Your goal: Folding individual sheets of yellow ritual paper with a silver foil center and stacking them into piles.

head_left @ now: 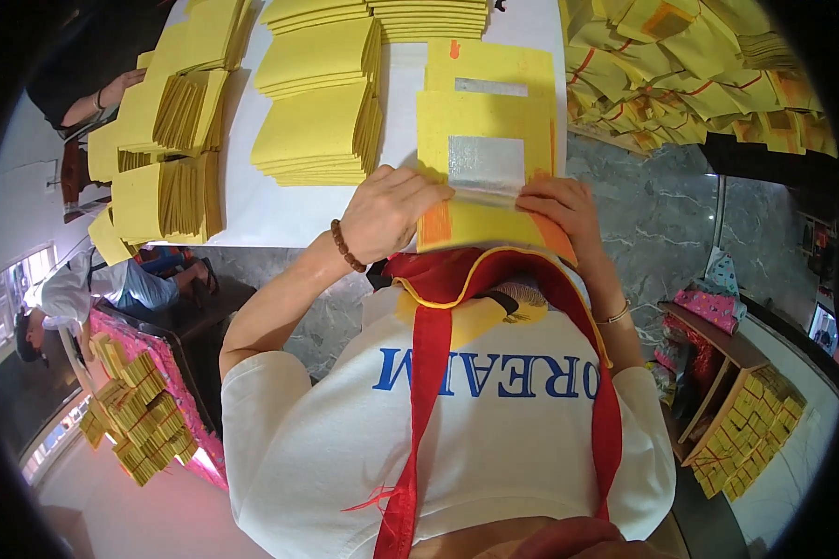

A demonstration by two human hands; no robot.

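Note:
A yellow joss paper sheet (pixel 486 229) with orange patches lies at the table's near edge, its near part bent up across a silver foil square. My left hand (pixel 389 207), a brown bead bracelet at its wrist, is closed on the sheet's left side. On the opposite side, my right hand (pixel 566 216) grips the sheet with curled fingers. Both thumbs are largely hidden. Directly beyond my hands, more yellow sheets with silver foil (pixel 491 86) overlap in a pile.
Folded yellow paper stacks (pixel 312 130) stand on the white table (pixel 401 102) left of the pile. More bundles (pixel 188 200) line its left edge, near another person's hand (pixel 121 90). Bundles with red strips (pixel 680 74) fill the far right. Another person (pixel 144 282) sits at left.

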